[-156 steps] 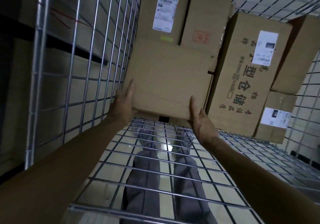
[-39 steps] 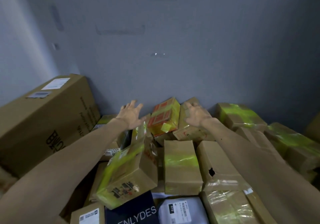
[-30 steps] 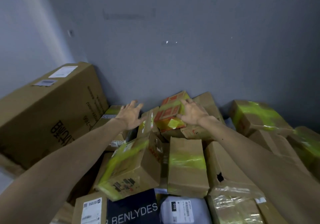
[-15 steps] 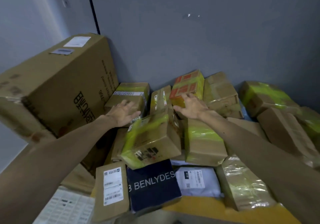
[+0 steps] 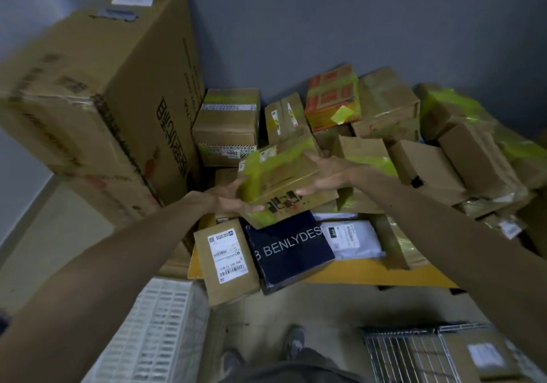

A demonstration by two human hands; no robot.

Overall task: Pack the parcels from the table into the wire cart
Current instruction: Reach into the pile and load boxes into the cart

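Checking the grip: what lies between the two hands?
A yellow-taped box, gripped between the left hand and right hand; the head view shows it.

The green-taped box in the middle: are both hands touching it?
Touching. In the head view the left hand holds the green-taped box at its left end, and the right hand grips its right end.

- "BENLYDES" in pale capitals, with a "3" or "B" before it, on the navy parcel (image 5: 291,249)
- "4002" on the striped tape of the brown box (image 5: 226,128)
- "010" on the white mailer (image 5: 349,239) label
- Print on the big carton (image 5: 118,86) is too blurred to read
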